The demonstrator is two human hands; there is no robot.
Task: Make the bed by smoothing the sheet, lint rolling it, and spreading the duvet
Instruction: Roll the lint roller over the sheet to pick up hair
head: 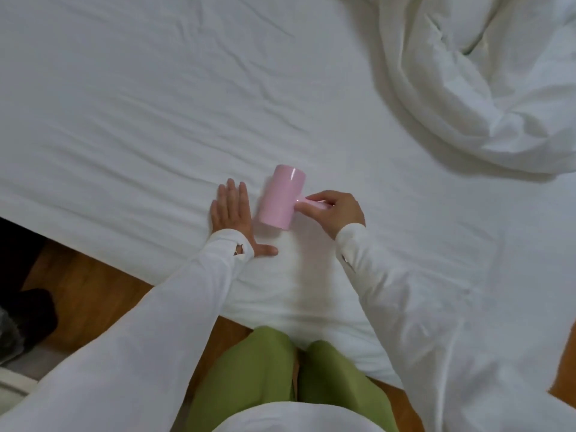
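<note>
The left hand (232,213) lay flat, bracing the sheet (131,120), while the right hand (335,212) gripped the pink lint roller (280,198); short, overlapping passes would suit.

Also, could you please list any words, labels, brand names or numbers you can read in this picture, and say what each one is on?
None: no text can be read anywhere in this view.
Pink lint roller, held at its handle by the right hand: plain glossy surface, no label showing.
White sheet and bunched duvet: no tag or print visible.
Dark items on the floor at the left edge: too blurred to tell.
</note>
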